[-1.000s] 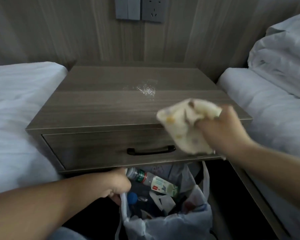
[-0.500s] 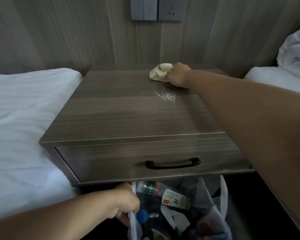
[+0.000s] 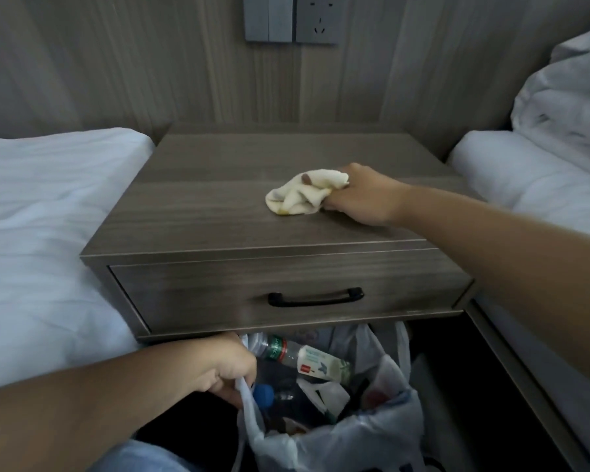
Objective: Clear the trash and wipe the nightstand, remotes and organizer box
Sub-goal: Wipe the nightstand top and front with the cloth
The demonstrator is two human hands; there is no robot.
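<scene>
Two white beds flank the scene, one bed on the left (image 3: 41, 212) and another on the right (image 3: 511, 172) with a bunched white duvet (image 3: 566, 107) piled at its far end. Between them, against the wood-panelled wall, stands the grey-brown nightstand (image 3: 218, 212), its single drawer (image 3: 218, 287) closed and fitted with a black handle (image 3: 315, 297). Below the drawer front hangs a pale plastic trash bag (image 3: 338, 441), its mouth open and holding a plastic bottle (image 3: 307, 357) with a green and white label, lying on its side. The left hand (image 3: 218, 364) grips the near rim of the bag, fingers curled round the plastic. The right hand (image 3: 361, 195) rests on the nightstand top toward its right side, clenched round a crumpled cream cloth (image 3: 304, 194) that lies against the surface just left of the knuckles. On the wall above sits a grey switch and socket plate (image 3: 292, 18).
</scene>
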